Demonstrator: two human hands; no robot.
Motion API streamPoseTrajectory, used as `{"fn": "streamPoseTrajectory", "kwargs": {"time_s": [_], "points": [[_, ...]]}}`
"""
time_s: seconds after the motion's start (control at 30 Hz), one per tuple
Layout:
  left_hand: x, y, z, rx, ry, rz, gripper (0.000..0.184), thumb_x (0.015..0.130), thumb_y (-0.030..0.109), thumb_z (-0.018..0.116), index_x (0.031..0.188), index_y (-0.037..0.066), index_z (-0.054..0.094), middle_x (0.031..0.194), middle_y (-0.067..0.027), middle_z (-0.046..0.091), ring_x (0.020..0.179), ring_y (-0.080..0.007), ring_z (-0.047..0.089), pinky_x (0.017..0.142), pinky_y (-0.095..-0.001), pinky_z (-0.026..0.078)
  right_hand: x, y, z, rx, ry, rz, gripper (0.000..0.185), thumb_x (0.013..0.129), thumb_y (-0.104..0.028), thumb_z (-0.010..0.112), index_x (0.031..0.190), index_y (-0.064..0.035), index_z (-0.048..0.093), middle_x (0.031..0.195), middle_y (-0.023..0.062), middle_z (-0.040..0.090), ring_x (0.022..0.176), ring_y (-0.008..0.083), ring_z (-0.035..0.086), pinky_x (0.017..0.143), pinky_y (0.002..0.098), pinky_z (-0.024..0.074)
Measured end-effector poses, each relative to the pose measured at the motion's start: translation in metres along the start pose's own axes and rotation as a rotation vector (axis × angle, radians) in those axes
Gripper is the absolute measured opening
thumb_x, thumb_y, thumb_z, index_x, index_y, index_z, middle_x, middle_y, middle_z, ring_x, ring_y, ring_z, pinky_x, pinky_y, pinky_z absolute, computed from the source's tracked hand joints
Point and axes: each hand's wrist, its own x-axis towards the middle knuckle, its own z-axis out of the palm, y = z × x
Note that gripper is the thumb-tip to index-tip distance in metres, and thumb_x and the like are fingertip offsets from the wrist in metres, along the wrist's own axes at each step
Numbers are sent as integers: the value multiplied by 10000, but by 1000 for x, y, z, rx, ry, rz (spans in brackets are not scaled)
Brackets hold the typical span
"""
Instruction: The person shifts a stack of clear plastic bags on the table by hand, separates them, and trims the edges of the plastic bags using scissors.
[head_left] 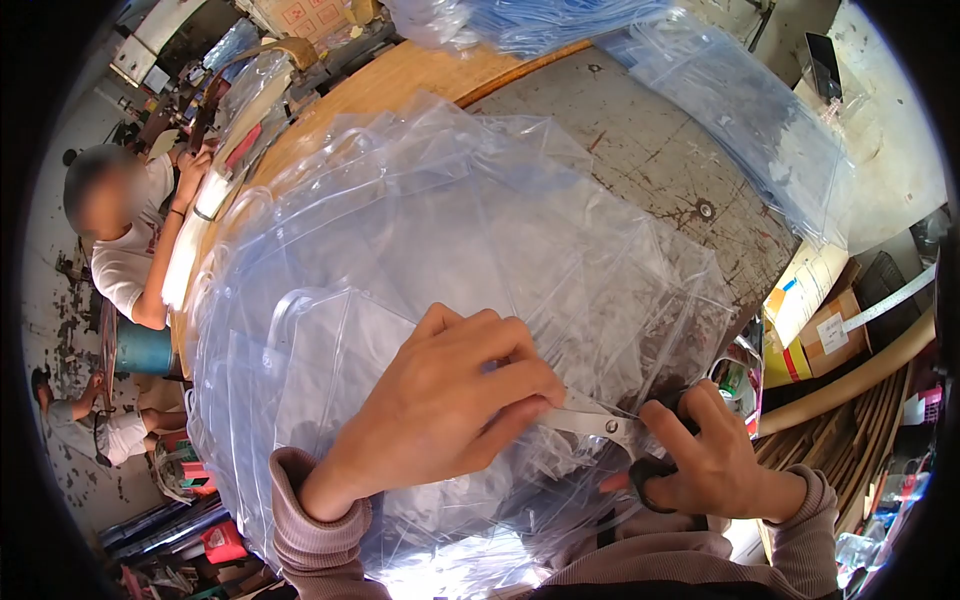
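Note:
My right hand point(710, 460) has its fingers through the dark handles of a pair of scissors point(612, 427), and the metal blades point left. Just at the blade tips, my left hand point(450, 395) is closed in a pinch on what looks like an edge of a clear plastic bag point(340, 330); the exact spot between the fingertips is hidden. Both hands are above a wide pile of clear plastic bags point(400, 230), with looped handles along its left side. The scissor blades look slightly apart, close to my left fingertips.
Flat clear plastic sheets point(730, 110) lie on the worn table point(690, 190), with a bluish plastic heap point(530, 20) at the back. Cardboard boxes point(830, 335) stand at right. At left, a person point(130, 230) works at the table edge, near a blue drum point(145, 345); another person point(110, 425) is farther off.

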Motion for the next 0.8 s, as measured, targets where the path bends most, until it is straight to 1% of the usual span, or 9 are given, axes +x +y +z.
{"fn": "streamPoseTrajectory", "kwargs": {"time_s": [0.2, 0.33, 0.5, 0.57, 0.63, 0.67, 0.7, 0.77, 0.8], "points": [[0, -6, -8, -15, 41, -32, 208, 631, 70, 753, 809, 151, 682, 735, 27, 546, 682, -135, 522, 622, -286, 302, 0, 6, 3, 0, 31, -40, 563, 558, -334, 810, 1004, -76, 581, 751, 74, 390, 663, 213, 466, 431, 309, 390], [-1, -12, -23, -11, 22, -80, 259, 601, 41, 750, 830, 137, 676, 763, 5, 585, 714, -163, 551, 659, -285, 328, 2, 11, -2, -33, -3, -72, 550, 559, -335, 816, 986, -81, 582, 744, 68, 389, 659, 210, 466, 432, 309, 390], [-5, -25, -33, -10, -1, -141, 290, 586, 35, 732, 853, 130, 668, 795, -15, 602, 759, -190, 568, 706, -297, 343, 5, 13, -10, 66, 46, 67, 595, 513, -350, 844, 962, -68, 574, 755, 71, 426, 629, 224, 500, 475, 334, 424], [-4, -22, -29, 110, 8, -114, 247, 615, 106, 756, 843, 134, 666, 824, 0, 600, 782, -181, 562, 750, -332, 343, 5, 17, -15, 50, 68, 93, 632, 495, -349, 859, 970, -50, 567, 787, 89, 457, 638, 236, 525, 503, 329, 438], [-1, -14, -18, 185, 20, -60, 225, 631, 143, 762, 833, 139, 664, 838, 10, 596, 791, -172, 557, 772, -350, 340, 2, 25, -18, 164, 96, 236, 650, 497, -318, 870, 985, -31, 552, 823, 101, 487, 678, 239, 542, 532, 315, 450], [0, -10, -11, 260, 33, -7, 209, 647, 179, 768, 823, 144, 662, 851, 21, 592, 801, -163, 552, 794, -368, 336, 0, 27, -20, 182, 112, 236, 653, 502, -265, 872, 1002, -12, 536, 851, 100, 508, 719, 236, 557, 577, 303, 473], [0, -7, -6, 258, 31, -8, 209, 647, 179, 768, 823, 144, 662, 851, 21, 592, 801, -163, 552, 794, -368, 336, -2, 29, -21, 183, 110, 238, 653, 502, -265, 872, 1002, -12, 536, 851, 100, 508, 719, 236, 557, 577, 303, 473], [0, -2, 3, 271, -9, 41, 184, 674, 223, 759, 814, 154, 660, 856, 43, 585, 791, -143, 539, 810, -382, 334, -8, 34, -21, 244, 117, 317, 671, 500, -371, 861, 942, 4, 524, 807, 77, 507, 662, 185, 504, 598, 281, 413], [-1, -1, 6, 270, -11, 41, 184, 674, 223, 759, 814, 154, 660, 856, 43, 585, 791, -143, 539, 810, -382, 334, -10, 35, -22, 240, 122, 296, 647, 513, -370, 855, 925, 2, 523, 785, 68, 495, 658, 180, 493, 598, 275, 409]]}}
